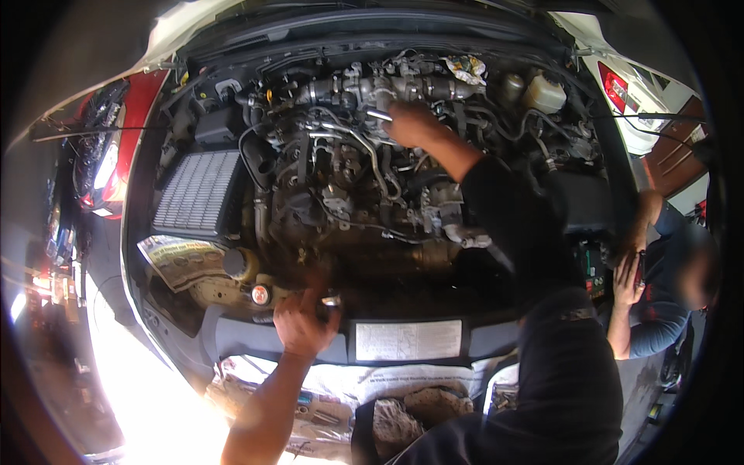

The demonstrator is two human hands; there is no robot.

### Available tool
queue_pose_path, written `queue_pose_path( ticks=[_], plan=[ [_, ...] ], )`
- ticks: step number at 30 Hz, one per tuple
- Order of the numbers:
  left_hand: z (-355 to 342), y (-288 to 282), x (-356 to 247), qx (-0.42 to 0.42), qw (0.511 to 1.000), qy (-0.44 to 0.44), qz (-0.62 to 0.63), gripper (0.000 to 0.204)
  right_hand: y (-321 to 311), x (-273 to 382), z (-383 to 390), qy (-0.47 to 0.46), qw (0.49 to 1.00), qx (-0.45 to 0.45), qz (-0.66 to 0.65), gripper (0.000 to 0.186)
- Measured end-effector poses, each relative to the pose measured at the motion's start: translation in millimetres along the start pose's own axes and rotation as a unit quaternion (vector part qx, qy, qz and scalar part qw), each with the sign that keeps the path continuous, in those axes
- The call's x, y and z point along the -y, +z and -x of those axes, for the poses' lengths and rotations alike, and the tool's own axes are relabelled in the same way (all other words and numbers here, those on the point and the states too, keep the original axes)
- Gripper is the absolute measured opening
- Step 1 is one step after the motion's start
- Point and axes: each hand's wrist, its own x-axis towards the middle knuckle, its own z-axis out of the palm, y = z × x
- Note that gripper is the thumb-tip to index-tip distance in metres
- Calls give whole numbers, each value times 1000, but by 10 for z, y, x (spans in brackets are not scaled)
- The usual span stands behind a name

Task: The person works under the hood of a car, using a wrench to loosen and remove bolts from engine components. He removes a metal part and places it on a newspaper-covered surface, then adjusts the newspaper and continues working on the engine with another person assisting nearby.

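My right hand [412, 125] reaches over the engine [341, 170] to its far side, its fingers closed on a shiny metal rod [378, 115]. The rod's tip points left beside a grey metal intake pipe [384, 94]; the rest of it is hidden in my grip. Nearer to me, my left hand [301, 324] is above the front edge of the engine bay. Its fingers curl round a small dark thing with a shiny metal end [332, 300], whose kind I cannot make out. A red-and-white cap [260, 294] is just left of this hand.
At left are a pleated air filter [197, 192] and newspaper [182, 260]. Tools [325, 415] and rags [434, 404] lie on newspaper along the front. A white reservoir [545, 94] stands far right. Another person [663, 283] leans at the right side, hands by the fender.
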Motion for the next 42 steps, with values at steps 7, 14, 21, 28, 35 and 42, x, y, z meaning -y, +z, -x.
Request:
queue_pose_path(
  ticks=[7,14,21,28,35,42],
  plan=[
    [143,115,131,155,972,-125,-124,71,-906,-398,3128,140,928,315,-143,67],
    [156,122,65,68,991,-41,-108,54,-918,-184,5876,304,868,356,-162,70],
    [170,141,82,53,994,-30,-92,51,-592,29,6227,333,907,232,-111,58],
    [102,-179,-277,100,986,131,32,48,-734,47,5150,392,545,-122,-731,18],
    [87,-468,-1100,197,914,302,185,43,-590,574,3425,290,354,-109,-882,26],
    [-334,-559,-1177,159,936,263,172,40,-396,851,2614,294,350,-67,-887,24]
  ],
)
